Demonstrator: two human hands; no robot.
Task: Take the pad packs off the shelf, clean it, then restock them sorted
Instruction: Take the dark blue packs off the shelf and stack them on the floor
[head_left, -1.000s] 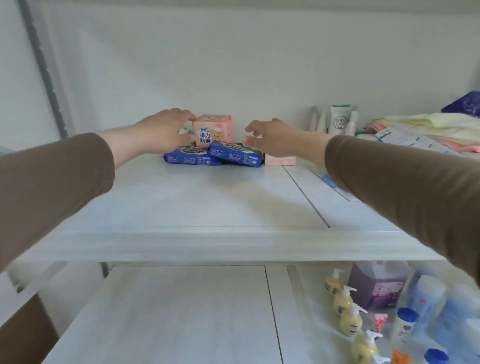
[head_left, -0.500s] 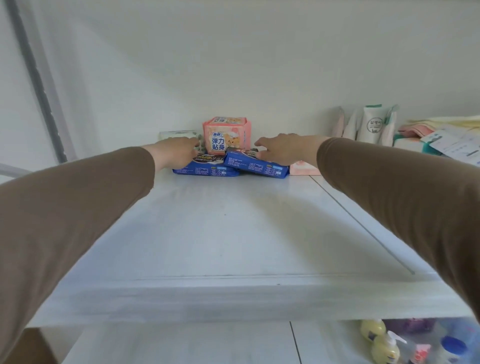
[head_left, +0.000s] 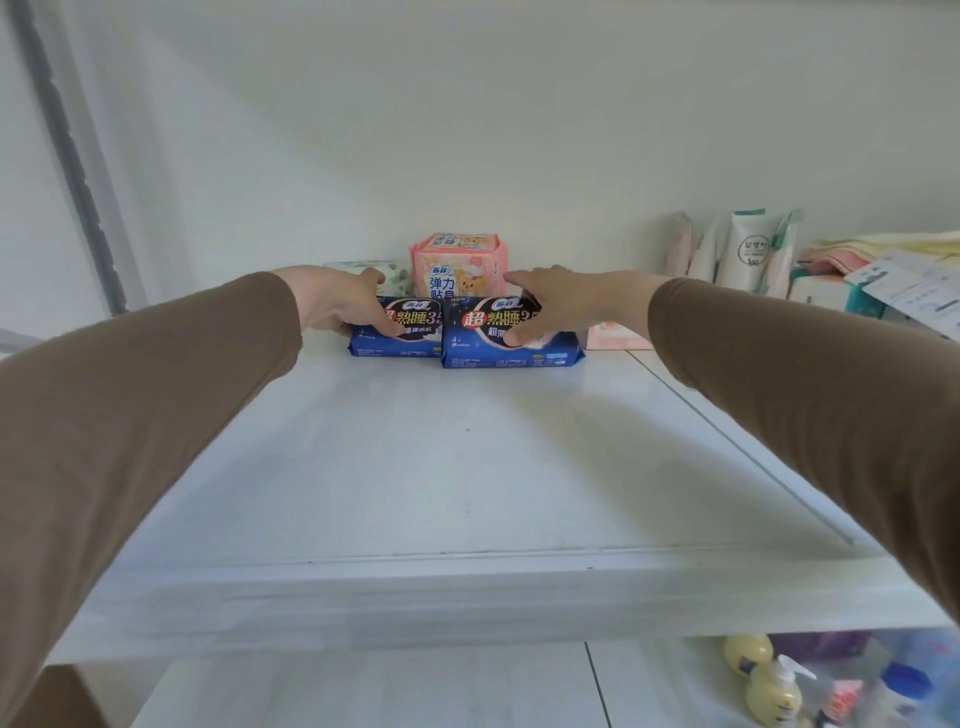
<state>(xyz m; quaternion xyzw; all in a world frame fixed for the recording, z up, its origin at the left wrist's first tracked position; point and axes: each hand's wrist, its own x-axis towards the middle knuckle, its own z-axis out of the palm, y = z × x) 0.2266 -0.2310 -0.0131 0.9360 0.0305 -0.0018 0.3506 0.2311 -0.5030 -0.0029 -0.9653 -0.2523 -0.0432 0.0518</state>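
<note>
Two dark blue pad packs stand side by side at the back of the white shelf (head_left: 467, 467). My left hand (head_left: 340, 301) grips the left blue pack (head_left: 410, 332), thumb on its front. My right hand (head_left: 561, 301) grips the right blue pack (head_left: 488, 338), thumb pressed on its front face. Behind them a pink pad pack (head_left: 454, 265) stands upright against the wall. A pale green-patterned pack (head_left: 384, 267) shows behind my left hand. Another pink pack (head_left: 618, 335) lies flat, mostly hidden by my right wrist.
White tubes and pouches (head_left: 743, 249) stand at the back right, beside folded towels (head_left: 852, 254) and a paper leaflet (head_left: 909, 291). Yellow pump bottles (head_left: 769, 680) and blue-capped bottles sit on the lower shelf at bottom right. A grey upright rail (head_left: 72, 156) runs along the left.
Both hands have closed on the blue packs and tipped them up so their printed fronts face me. My head has risen and moved closer to the shelf.
</note>
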